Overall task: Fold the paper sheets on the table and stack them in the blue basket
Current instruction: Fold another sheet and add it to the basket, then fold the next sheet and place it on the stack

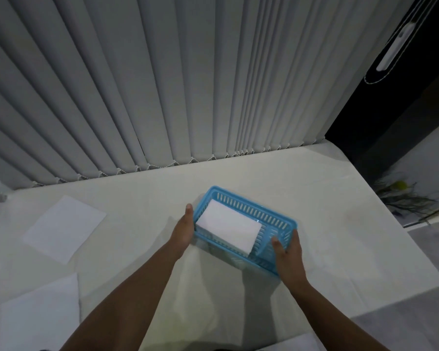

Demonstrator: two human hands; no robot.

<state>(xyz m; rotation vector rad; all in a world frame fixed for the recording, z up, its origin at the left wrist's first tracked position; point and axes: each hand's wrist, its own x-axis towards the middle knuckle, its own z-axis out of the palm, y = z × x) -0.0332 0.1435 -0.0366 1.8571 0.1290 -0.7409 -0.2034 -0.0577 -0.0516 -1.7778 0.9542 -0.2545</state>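
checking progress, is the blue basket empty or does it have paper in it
Not empty. Folded white paper lies inside the blue basket, filling its left part; the right end shows bare slats. How many sheets cannot be told.

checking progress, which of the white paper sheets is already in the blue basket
The folded sheet between the two hands, lying inside the blue basket. The flat sheet at far left and the nearer sheet at lower left lie on the table outside it.
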